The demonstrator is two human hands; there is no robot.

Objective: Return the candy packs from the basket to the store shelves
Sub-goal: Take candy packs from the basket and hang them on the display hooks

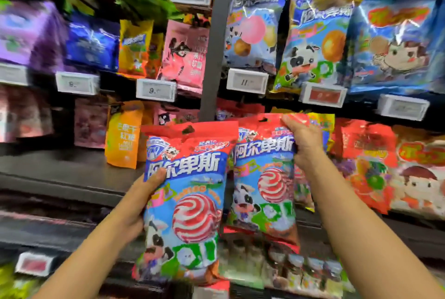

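Bare forearms reach toward a candy aisle as a person handles 2 matching lollipop candy packs. Left hand [139, 204] pinches the nearer lollipop pack [185, 202] at its left edge, thumb across the front, holding it up before the shelves. Right hand [304, 141] clasps the upper right corner of the second lollipop pack [263, 183], which sits at a hanging row of red-topped bags, just beside the first. Both packs look light, soft and crinkly, their glossy film likely slippery; the stiffer sealed header with its hang hole seems the surest place for a grip. No basket is in view. At least 8 price tags, including a price tag [248, 81] marked 11, line the shelf rails.
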